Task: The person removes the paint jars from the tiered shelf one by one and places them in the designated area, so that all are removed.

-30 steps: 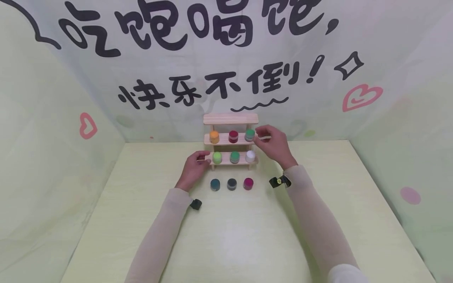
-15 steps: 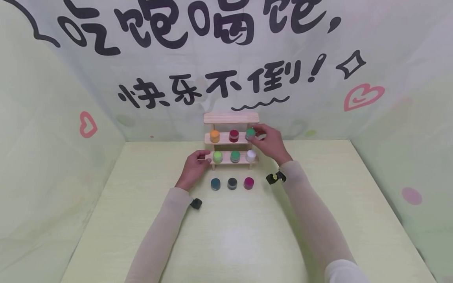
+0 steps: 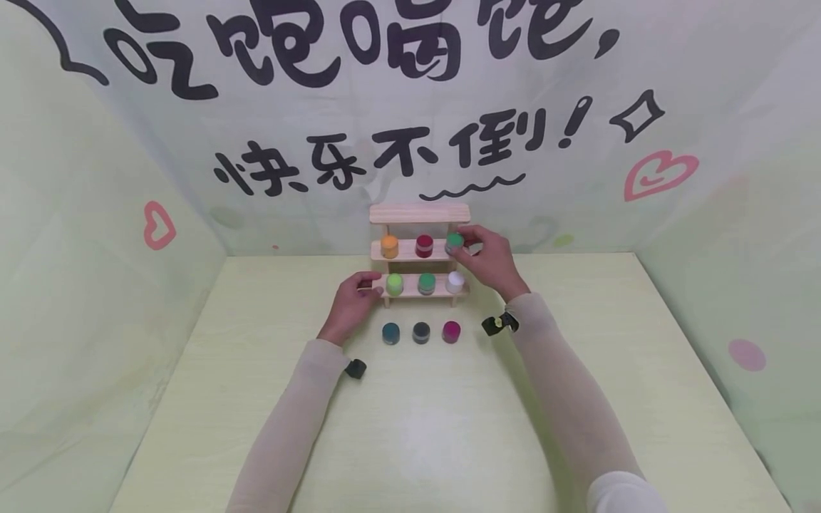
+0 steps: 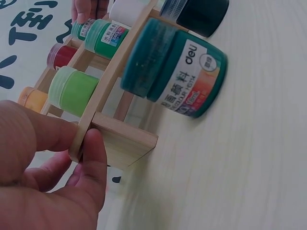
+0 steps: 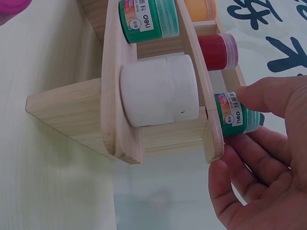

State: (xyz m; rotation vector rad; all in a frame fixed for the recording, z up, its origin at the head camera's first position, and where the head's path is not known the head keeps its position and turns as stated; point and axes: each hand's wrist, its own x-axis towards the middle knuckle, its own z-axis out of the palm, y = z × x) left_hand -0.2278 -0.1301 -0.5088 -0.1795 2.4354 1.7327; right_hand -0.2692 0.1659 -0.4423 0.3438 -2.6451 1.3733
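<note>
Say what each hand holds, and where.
Left hand pinches the lowest wooden shelf by its left end; right hand grips the upper green jar by its sides.

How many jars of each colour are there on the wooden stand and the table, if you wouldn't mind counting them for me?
Green jars: 2
Lime green jar: 1
Orange jar: 1
Red jar: 1
White jar: 1
Teal jar: 1
Dark grey jar: 1
Magenta jar: 1
Total: 9
</note>
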